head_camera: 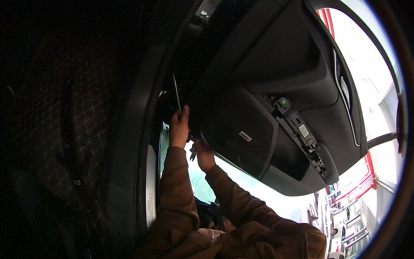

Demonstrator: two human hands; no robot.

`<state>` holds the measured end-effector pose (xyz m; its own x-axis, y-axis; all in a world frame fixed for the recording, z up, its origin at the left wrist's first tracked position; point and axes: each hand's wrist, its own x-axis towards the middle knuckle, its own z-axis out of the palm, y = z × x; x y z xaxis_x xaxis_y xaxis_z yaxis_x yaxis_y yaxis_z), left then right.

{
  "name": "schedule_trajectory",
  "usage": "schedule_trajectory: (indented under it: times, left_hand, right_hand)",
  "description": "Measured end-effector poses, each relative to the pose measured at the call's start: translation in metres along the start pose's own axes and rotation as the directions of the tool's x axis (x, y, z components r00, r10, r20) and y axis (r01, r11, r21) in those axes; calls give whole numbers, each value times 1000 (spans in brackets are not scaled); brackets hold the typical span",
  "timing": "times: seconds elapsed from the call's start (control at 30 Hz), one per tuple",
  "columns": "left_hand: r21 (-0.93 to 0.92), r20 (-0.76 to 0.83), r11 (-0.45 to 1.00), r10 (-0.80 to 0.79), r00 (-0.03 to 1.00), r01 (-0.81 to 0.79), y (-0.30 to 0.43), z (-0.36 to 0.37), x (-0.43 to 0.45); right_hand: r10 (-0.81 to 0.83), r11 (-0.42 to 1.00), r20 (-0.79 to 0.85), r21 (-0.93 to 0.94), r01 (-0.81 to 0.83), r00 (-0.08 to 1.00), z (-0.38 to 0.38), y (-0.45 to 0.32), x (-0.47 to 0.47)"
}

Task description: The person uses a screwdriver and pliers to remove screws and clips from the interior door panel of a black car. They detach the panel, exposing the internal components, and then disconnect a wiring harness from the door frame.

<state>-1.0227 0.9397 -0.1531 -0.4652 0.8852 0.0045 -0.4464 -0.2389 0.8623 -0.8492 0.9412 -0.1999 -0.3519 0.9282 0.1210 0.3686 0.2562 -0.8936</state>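
My left hand [179, 129] grips a thin, straight metal rod [176, 92], its thumb lying along it. The rod points up into the dark gap at the hinge side of an open car door [239, 126]. Lower and to the right, my right hand [204, 155] reaches in at the edge of the door's trim panel. Its fingertips are in shadow and partly hidden. A small dark part [193, 152] shows just beside them; whether the hand holds it is unclear.
The door carries a speaker grille [237, 124] and an exposed switch carrier [299, 129] with a green dot. A door sill plate [151, 187] bearing writing lies left of my forearms. Further left is a quilted floor mat [71, 106]. White cars [338, 230] stand in the background.
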Motion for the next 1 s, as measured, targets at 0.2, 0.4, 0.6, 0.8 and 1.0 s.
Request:
schedule_trajectory:
  times: [0.2, 0.4, 0.6, 0.8, 1.0]
  left_hand:
    - [0, 0, 1000, -20, 1000, 20, 12, 3, -2]
    - [37, -7, 998, 55, 998, -54, 52, -1, 7]
    - [-32, 121, 999, 30, 992, -26, 74, -1, 16]
    - [-165, 121, 986, 9, 993, 11, 62, -2, 26]
    - [-296, 176, 955, 35, 984, 19, 62, -1, 19]
  right_hand:
    - [62, 997, -3, 46, -62, 998, -8, 3, -2]
    - [107, 994, 3, 18, -107, 994, -2, -7, -10]
    - [110, 994, -21, 32, -109, 994, -5, -5, -9]
    - [-95, 990, 15, -105, 96, 995, -10, 10, 3]
    - [-60, 994, 14, -92, 61, 998, -18, 28, 2]
